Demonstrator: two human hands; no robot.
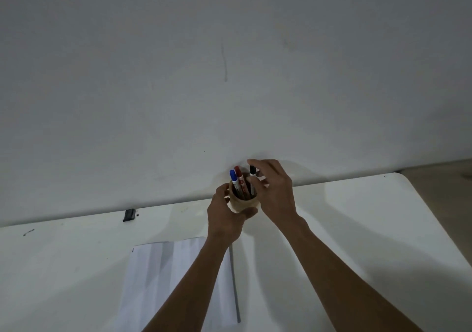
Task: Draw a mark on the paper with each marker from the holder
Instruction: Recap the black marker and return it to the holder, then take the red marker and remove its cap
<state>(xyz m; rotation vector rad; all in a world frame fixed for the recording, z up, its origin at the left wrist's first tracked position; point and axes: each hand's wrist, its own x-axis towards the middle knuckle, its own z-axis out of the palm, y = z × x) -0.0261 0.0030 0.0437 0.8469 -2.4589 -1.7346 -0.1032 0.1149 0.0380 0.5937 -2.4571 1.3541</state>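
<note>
Room's pretty dim, white bench (357, 229) pushed up against a plain wall (229, 63). Person's got both hands out at the far edge of the bench w/ a small tan round holder (242, 205) between them. Left hand (224, 216) is wrapped around the holder's side, thumb across the front, so clamped on it. Right hand (274, 191) is up over the top, fingertips pinched on the black-capped marker (252, 174), which is partly inside the holder afaict. Blue-capped marker (233, 177) and red-capped marker (239, 174) stand in the holder too, leaning left, touching each other, caps on. Paper (163, 280) lies flat on the bench nearer the person, well apart from the holder, left forearm crossing over its right part; tiny dark mark at its top left corner, can't tell what. Small black thing (129, 214) sits at the bench's back edge off to the left, too small to ID.
</note>
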